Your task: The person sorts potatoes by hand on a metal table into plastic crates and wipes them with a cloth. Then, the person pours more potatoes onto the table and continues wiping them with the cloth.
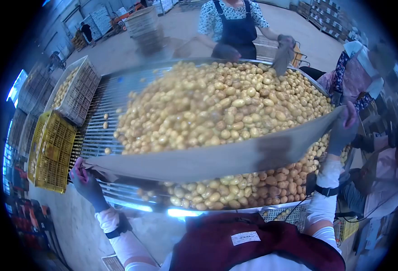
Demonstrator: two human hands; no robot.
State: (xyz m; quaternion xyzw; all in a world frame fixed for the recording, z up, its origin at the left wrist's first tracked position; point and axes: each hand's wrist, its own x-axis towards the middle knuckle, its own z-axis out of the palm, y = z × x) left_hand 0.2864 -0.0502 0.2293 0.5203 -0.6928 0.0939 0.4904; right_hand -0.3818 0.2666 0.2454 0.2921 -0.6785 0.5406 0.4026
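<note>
One left hand (pixel 88 187) and one right hand (pixel 345 128) grip opposite ends of one grey cloth (pixel 194 165) above countless potato-like pieces (pixel 199 113).

Stacked crates (pixel 143 26) and heaped produce (pixel 235 101) mark a warehouse.

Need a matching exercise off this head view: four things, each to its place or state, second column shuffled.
Things
1. Cloth
2. Yellow crate
3. Potatoes
4. Dark red garment

Place or state
A. In a big heap on the slatted table
B. Worn by the person with the camera
C. Stretched between the left hand and right hand
D. At the table's left end, next to the white crate

Pairs: 1-C, 2-D, 3-A, 4-B
</note>
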